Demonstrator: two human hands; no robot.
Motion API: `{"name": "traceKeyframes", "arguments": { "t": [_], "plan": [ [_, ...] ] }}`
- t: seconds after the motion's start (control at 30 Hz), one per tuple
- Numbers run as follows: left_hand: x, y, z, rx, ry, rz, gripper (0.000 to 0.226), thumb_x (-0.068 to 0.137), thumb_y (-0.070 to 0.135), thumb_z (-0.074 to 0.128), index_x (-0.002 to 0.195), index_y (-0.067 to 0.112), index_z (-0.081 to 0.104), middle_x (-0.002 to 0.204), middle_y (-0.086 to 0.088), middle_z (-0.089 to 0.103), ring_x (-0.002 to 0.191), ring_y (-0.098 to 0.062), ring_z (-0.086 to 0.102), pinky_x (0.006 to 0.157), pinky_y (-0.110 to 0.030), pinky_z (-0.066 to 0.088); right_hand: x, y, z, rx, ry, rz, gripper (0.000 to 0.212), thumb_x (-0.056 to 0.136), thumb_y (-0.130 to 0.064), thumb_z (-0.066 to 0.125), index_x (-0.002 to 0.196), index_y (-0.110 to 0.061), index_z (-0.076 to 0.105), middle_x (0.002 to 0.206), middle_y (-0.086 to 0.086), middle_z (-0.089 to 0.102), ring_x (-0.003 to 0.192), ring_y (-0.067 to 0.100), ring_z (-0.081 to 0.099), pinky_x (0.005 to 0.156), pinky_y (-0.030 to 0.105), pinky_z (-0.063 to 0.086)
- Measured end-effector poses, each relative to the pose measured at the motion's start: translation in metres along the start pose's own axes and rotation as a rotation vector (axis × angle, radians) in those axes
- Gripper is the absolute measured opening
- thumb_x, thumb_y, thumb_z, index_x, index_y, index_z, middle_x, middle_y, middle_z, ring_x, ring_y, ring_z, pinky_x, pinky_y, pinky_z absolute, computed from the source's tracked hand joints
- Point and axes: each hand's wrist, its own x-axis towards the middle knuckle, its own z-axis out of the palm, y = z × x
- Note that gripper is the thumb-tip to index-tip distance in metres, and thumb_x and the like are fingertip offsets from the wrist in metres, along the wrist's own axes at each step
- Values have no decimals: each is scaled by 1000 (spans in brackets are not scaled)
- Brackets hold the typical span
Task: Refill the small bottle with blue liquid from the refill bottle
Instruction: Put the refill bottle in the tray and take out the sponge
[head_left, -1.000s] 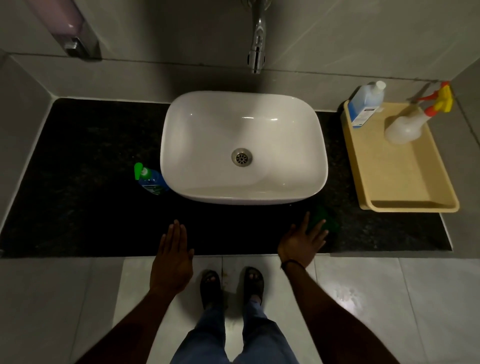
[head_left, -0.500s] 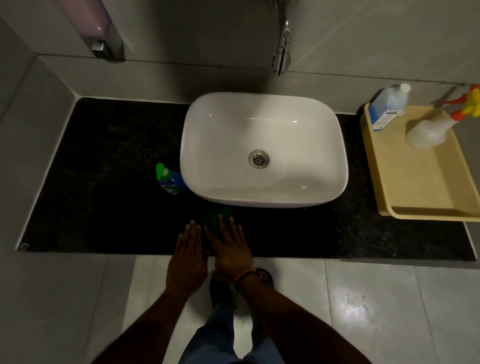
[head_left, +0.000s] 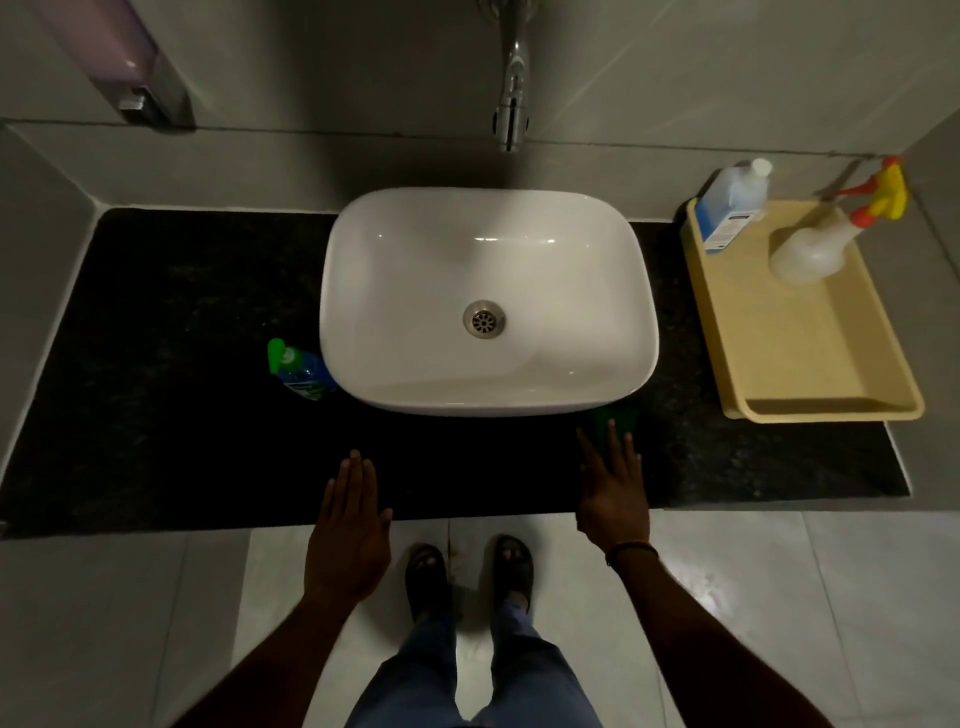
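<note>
Dark counter (head_left: 182, 312), white sink (head_left: 395, 260) centre | left grip (head_left: 348, 535), right grip (head_left: 615, 499) lower centre: both flat, released, grasping nothing | small bottle (head_left: 301, 371) stands at sink's left edge, up-left of left grip, nearer it | refill bottle (head_left: 730, 208) upper right in tray (head_left: 810, 338), right grip's side

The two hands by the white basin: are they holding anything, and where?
Nothing is gripped. The left hand is flat and empty; the right hand rests straight fingers on the near edge of a dark green pad.

Dimly lit: grey tiled wall (head_left: 675, 67) behind a black stone counter (head_left: 182, 364) bearing a white basin (head_left: 415, 260), chrome tap (head_left: 511, 104) above, pale floor tiles (head_left: 779, 597) below.
</note>
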Motion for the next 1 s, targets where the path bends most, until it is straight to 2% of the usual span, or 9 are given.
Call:
{"name": "traceKeyframes", "arguments": {
  "t": [0.13,0.23,0.3,0.43,0.57,0.63,0.73,0.87,1.0],
  "plan": [
    [1,4,-4,-2,-8,-29,68,103,39,16,155,-4,10,166,-20,1,155,-32,1,124,-49,15,4,0,-8,114,-24,29,84,81,1,66,153,-26,34,166,8,12,153,32,2,124,48,13],
    [2,23,-11,-21,-5,-3,69,103,40,11,154,-7,14,164,-24,6,154,-35,7,123,-51,19,2,9,-22,293,73,34,75,78,15,61,145,-15,49,160,15,28,151,35,17,118,51,31],
    [4,53,-15,-12,6,88,69,104,40,9,152,-8,19,163,-25,11,153,-36,11,123,-50,18,1,27,-35,340,156,45,72,78,20,54,142,-13,53,157,18,32,149,36,23,116,52,34],
    [15,151,-17,-101,-16,257,67,102,39,18,154,-3,19,164,-19,7,153,-33,13,125,-40,4,7,82,-81,322,320,70,76,75,21,50,142,-14,54,156,18,34,146,36,30,115,51,36],
    [36,269,-16,-161,-56,526,67,102,39,24,157,3,11,165,-16,1,154,-32,11,125,-44,16,32,156,-135,240,434,56,72,78,20,50,142,-14,55,155,20,35,143,39,34,115,52,34],
    [52,321,-18,-210,-75,544,69,102,40,24,158,3,6,166,-16,-1,155,-30,2,125,-44,14,50,190,-156,200,448,60,69,81,18,48,142,-13,54,155,21,35,143,39,34,115,52,34],
    [89,387,-22,-239,-37,516,68,104,39,25,157,-1,10,166,-20,4,155,-32,2,126,-45,12,82,234,-179,158,448,65,66,82,18,43,142,-9,54,154,25,34,144,38,33,116,50,33],
    [150,446,-27,-245,-25,468,70,103,37,27,156,-2,4,166,-21,0,155,-32,0,126,-44,4,122,275,-191,121,422,30,64,83,20,42,140,-6,55,152,28,36,143,42,32,119,49,30],
    [192,484,-25,-200,-7,448,70,103,35,26,156,-3,0,165,-22,-2,155,-33,-1,126,-45,6,157,308,-191,97,305,21,59,87,13,47,142,-9,54,155,26,33,145,43,29,118,44,31]
  ]
}}
